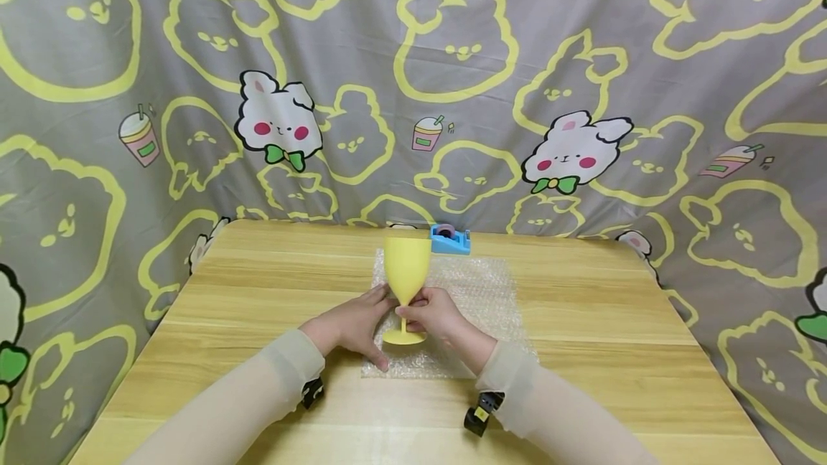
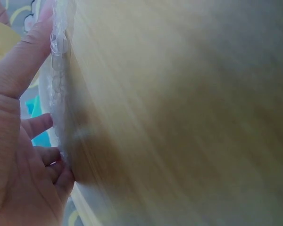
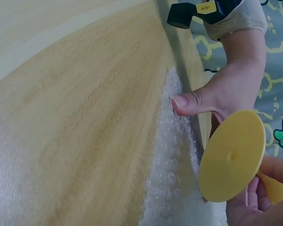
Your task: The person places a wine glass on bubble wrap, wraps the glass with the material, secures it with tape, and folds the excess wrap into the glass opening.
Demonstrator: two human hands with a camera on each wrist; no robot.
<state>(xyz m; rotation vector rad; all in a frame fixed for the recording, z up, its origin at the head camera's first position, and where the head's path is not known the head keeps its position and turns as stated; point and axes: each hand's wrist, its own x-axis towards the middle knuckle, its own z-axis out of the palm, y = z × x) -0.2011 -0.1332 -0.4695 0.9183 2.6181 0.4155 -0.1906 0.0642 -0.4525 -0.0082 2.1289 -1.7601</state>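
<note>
A yellow plastic goblet (image 1: 406,268) stands upright over a sheet of bubble wrap (image 1: 481,289) on the wooden table. My right hand (image 1: 442,316) pinches its thin stem just below the bowl. The round foot (image 3: 232,155) faces the right wrist camera; whether it touches the wrap I cannot tell. To the left of the goblet, my left hand (image 1: 355,325) rests on the wrap's left side, thumb and fingers spread apart. In the left wrist view its thumb (image 2: 26,61) and fingertips lie against the bubble wrap (image 2: 59,84). The goblet partly hides the left fingers.
Behind the wrap, near the table's back edge, sits a blue tape dispenser (image 1: 451,239) with a roll in it. A grey patterned curtain (image 1: 362,56) hangs behind and on both sides of the wooden table (image 1: 601,321). Black wrist cameras (image 1: 481,413) are strapped under my sleeves.
</note>
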